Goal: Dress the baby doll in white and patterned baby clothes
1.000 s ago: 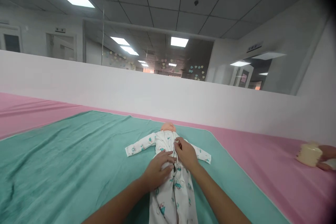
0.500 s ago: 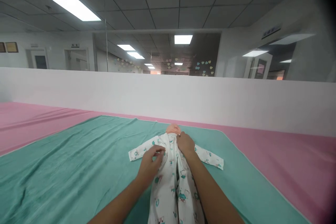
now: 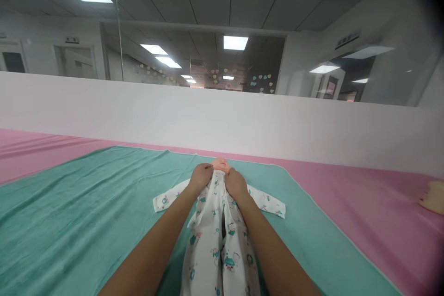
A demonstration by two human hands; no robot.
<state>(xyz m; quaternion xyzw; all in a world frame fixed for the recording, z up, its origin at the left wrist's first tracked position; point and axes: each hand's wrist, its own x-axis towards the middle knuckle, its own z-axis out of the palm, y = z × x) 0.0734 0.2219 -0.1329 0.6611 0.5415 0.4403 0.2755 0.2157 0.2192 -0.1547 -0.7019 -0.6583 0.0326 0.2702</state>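
Observation:
A white baby romper [image 3: 208, 245] with small teal and red prints lies on a doll, its sleeves spread to both sides and its legs running toward me. Above the collar shows the doll's peach-coloured head [image 3: 221, 164]. My left hand [image 3: 202, 176] is closed on the romper's cloth at the left of the neckline. On the opposite side of the collar, my right hand [image 3: 236, 183] pinches the cloth near the shoulder. My hands and forearms hide parts of both shoulders. A dark gap runs between the two legs of the romper.
Beneath the doll is a wrinkled teal blanket [image 3: 86, 212], laid over a pink sheet [image 3: 347, 194]. Behind them stands a low white wall [image 3: 215, 120] with glass above it. A pale yellowish object [image 3: 433, 196] sits at the far right edge.
My left hand has moved up from the romper's chest to the left of its collar and closed there. The right hand stays at the collar. The view has turned slightly right.

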